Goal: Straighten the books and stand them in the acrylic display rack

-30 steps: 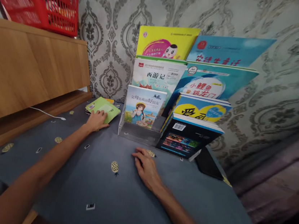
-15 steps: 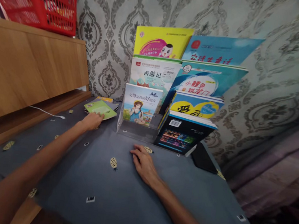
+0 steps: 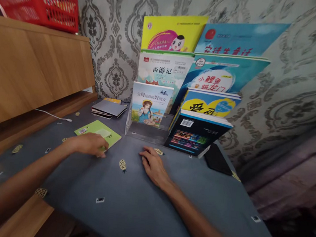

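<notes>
My left hand (image 3: 93,144) is closed on the near edge of a thin green book (image 3: 112,136), its fingers curled over the edge and the thumb side partly hidden. The book is low over the table, its back cover with a white barcode patch facing up. Behind it lies a small stack of thin books (image 3: 109,108), grey on top with some orange at the back. My right hand (image 3: 154,166) rests on the tablecloth with its fingers apart, holding nothing. Just beyond it stands a clear acrylic book rack (image 3: 147,132).
The rack holds several upright books, among them a white picture-cover book (image 3: 148,113) and a black-backed book (image 3: 190,136). A black flat device (image 3: 217,160) lies right of it. A wooden cabinet (image 3: 34,65) with a red basket (image 3: 57,2) and a white cable (image 3: 54,115) are at left.
My left hand has drawn the green book off the small stack toward me, uncovering the grey book on top. My right hand stays at its place. The view has shifted slightly.
</notes>
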The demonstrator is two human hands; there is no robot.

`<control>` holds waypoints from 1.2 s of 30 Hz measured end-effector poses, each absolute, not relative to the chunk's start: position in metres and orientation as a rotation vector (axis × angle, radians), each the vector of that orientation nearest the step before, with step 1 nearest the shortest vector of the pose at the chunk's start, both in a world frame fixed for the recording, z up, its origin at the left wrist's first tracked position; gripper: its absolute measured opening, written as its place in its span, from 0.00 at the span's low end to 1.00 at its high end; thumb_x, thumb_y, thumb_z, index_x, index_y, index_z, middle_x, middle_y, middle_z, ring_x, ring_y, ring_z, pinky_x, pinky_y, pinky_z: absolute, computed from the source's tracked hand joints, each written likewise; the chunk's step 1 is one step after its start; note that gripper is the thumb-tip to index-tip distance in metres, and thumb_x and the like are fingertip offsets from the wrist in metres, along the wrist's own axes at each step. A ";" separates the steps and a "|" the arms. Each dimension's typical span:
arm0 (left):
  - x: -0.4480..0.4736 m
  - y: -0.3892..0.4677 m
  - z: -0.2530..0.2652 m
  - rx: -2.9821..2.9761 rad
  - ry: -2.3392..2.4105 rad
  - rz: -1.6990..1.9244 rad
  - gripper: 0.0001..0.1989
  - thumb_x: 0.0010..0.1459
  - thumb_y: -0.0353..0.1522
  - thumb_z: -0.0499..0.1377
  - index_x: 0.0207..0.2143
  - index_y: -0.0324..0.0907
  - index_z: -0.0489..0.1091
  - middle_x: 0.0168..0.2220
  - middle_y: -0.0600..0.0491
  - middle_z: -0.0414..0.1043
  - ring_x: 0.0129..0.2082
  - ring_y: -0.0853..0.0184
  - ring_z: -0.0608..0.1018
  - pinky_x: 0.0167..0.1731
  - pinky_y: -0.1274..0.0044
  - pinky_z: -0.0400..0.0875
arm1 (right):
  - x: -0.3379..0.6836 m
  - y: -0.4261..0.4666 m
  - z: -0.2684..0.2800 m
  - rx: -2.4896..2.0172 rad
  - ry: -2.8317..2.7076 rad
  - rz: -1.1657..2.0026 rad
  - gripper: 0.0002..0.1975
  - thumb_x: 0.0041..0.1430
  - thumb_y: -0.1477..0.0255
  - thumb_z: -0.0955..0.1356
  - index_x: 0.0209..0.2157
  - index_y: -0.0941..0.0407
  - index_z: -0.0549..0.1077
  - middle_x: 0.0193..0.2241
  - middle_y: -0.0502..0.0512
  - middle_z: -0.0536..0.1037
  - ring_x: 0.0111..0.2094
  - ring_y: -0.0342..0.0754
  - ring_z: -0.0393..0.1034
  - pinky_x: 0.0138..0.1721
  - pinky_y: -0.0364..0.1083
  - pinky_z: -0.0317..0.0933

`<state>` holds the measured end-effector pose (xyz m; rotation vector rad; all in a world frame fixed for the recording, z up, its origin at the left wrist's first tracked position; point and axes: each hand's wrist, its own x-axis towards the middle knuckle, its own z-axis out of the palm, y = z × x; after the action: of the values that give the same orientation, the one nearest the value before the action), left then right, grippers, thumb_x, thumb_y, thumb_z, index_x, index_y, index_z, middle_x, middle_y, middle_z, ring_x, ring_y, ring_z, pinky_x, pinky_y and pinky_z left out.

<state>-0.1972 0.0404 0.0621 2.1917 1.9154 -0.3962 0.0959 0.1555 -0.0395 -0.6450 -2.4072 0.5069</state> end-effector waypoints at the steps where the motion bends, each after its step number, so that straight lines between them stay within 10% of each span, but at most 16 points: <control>1: -0.206 0.045 0.063 2.147 1.870 -0.326 0.16 0.64 0.43 0.54 0.48 0.50 0.76 0.47 0.52 0.79 0.47 0.61 0.79 0.46 0.74 0.70 | 0.096 0.155 -0.039 -0.652 -2.411 0.509 0.15 0.64 0.78 0.62 0.46 0.57 0.79 0.53 0.66 0.75 0.54 0.56 0.72 0.56 0.58 0.67; 8: -0.271 0.081 0.037 1.771 2.558 -0.218 0.27 0.65 0.37 0.45 0.62 0.38 0.65 0.59 0.39 0.71 0.58 0.51 0.74 0.54 0.63 0.69 | 0.094 0.156 -0.042 -0.649 -2.421 0.493 0.15 0.64 0.78 0.63 0.46 0.57 0.78 0.53 0.65 0.74 0.54 0.55 0.71 0.56 0.57 0.66; 20: -0.227 0.048 0.005 2.063 2.378 -0.094 0.27 0.68 0.41 0.45 0.64 0.40 0.63 0.64 0.44 0.66 0.64 0.57 0.67 0.64 0.66 0.58 | 0.094 0.148 -0.029 -0.557 -2.368 0.553 0.14 0.66 0.76 0.62 0.47 0.57 0.77 0.52 0.65 0.76 0.55 0.55 0.71 0.57 0.57 0.65; 36: -0.106 0.019 0.002 2.261 1.935 0.496 0.19 0.67 0.33 0.48 0.54 0.43 0.73 0.43 0.49 0.70 0.44 0.63 0.75 0.47 0.71 0.71 | 0.098 0.090 0.001 -0.294 -2.798 0.261 0.12 0.70 0.74 0.62 0.48 0.56 0.74 0.52 0.61 0.77 0.54 0.55 0.70 0.57 0.58 0.64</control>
<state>-0.1061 0.0192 0.0020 2.2614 1.9349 0.4956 0.0980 0.0901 0.0010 -0.2940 -2.7981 0.2607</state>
